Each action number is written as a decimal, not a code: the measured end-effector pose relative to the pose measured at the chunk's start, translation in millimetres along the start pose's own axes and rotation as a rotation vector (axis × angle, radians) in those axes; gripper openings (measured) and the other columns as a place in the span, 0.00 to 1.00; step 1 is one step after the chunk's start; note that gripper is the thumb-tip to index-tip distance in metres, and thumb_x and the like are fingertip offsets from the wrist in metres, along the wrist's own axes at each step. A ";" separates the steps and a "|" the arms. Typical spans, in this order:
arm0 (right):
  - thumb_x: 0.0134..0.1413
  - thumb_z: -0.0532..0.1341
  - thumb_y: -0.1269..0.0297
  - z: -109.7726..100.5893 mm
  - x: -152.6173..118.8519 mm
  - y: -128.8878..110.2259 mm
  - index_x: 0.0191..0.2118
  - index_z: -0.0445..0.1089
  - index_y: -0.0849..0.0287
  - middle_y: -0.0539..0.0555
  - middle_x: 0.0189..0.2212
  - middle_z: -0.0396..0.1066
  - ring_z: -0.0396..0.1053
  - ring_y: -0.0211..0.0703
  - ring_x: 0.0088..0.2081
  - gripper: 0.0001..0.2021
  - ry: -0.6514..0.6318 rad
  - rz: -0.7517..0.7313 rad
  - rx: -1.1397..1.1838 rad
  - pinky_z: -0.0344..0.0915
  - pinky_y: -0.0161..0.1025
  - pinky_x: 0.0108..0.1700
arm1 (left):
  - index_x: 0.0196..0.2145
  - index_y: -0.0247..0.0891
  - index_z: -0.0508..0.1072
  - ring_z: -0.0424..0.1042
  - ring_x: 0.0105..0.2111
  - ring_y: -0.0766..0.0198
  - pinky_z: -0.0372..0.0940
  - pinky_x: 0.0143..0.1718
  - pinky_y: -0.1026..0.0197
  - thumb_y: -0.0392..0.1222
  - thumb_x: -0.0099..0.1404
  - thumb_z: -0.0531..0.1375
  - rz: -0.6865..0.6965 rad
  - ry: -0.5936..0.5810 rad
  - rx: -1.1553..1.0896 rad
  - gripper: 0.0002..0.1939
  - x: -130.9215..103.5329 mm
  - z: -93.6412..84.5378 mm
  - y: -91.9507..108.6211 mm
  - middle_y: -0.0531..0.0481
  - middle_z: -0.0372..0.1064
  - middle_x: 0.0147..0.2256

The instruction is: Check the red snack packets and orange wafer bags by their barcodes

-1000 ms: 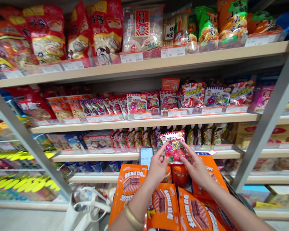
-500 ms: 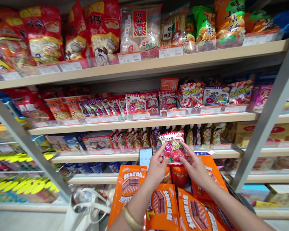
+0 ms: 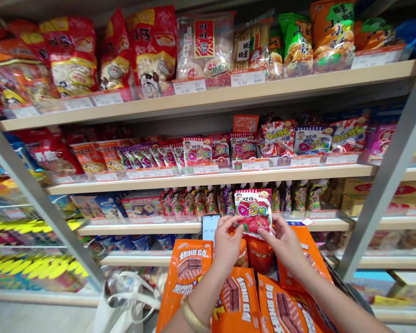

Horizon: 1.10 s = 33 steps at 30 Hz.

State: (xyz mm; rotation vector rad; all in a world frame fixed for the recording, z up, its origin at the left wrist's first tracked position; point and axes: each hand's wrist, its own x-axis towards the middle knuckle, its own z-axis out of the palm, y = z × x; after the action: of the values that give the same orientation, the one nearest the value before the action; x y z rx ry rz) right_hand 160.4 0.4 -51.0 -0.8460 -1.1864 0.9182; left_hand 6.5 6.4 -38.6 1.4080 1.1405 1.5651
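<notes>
Between my two hands is a small bag of gummy candy (image 3: 252, 208), upright, its strawberry-printed front turned toward me. My left hand (image 3: 229, 240) grips its lower left corner with the thumb in front. My right hand (image 3: 283, 238) pinches the lower right side, thumb on the front and fingers behind. Just below the hands are orange wafer bags (image 3: 241, 296) and a red-orange jar (image 3: 260, 254). A phone (image 3: 211, 227) with a lit screen stands left of the candy bag, close to my left hand.
Shelves of snacks fill the view ahead, with a row of similar candy bags (image 3: 197, 151) on the middle shelf (image 3: 208, 178). Pouches with caps (image 3: 189, 201) stand one level lower. A white tote bag (image 3: 125, 300) sits at lower left. A grey post (image 3: 384, 180) rises at right.
The fingers have slid down from the candy bag's front to its lower sides, uncovering more of the print. The whole view has shifted slightly.
</notes>
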 end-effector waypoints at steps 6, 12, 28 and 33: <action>0.54 0.66 0.57 3.1 -8.0 0.9 0.45 0.70 0.52 0.57 0.44 0.75 0.74 0.49 0.47 0.13 -0.023 -0.214 -0.159 0.72 0.47 0.51 | 0.45 0.39 0.80 0.69 0.53 0.54 0.64 0.56 0.55 0.46 0.55 0.68 -0.032 -0.116 -0.131 0.20 -2.7 -1.9 8.1 0.41 0.67 0.53; 0.55 0.63 0.68 -2.5 -13.4 -4.1 0.58 0.67 0.46 0.56 0.53 0.71 0.69 0.51 0.55 0.24 -0.186 -0.476 -0.538 0.67 0.51 0.58 | 0.50 0.36 0.76 0.73 0.52 0.52 0.65 0.55 0.54 0.57 0.52 0.70 -0.115 -0.303 -0.353 0.32 -6.5 -0.9 17.4 0.39 0.74 0.51; 0.59 0.58 0.73 -4.6 -15.0 -5.8 0.54 0.72 0.46 0.56 0.52 0.73 0.70 0.50 0.54 0.20 -0.279 -0.693 -0.655 0.70 0.52 0.55 | 0.46 0.35 0.76 0.78 0.42 0.52 0.74 0.43 0.52 0.62 0.56 0.65 -0.241 -0.055 -0.507 0.29 -3.8 1.6 5.4 0.39 0.78 0.44; 0.59 0.57 0.75 -3.5 -16.6 -6.1 0.58 0.68 0.45 0.57 0.51 0.71 0.69 0.50 0.53 0.24 -0.266 -0.714 -0.686 0.70 0.52 0.53 | 0.44 0.33 0.76 0.79 0.40 0.51 0.75 0.41 0.53 0.65 0.57 0.63 -0.266 -0.029 -0.532 0.32 -3.8 1.8 5.8 0.37 0.79 0.42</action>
State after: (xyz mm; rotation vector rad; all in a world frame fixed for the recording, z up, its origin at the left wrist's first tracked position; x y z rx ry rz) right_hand 162.6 -17.4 -52.4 -0.7412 -1.9164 0.0144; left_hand 8.9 1.1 -34.5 0.8850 0.7742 1.5024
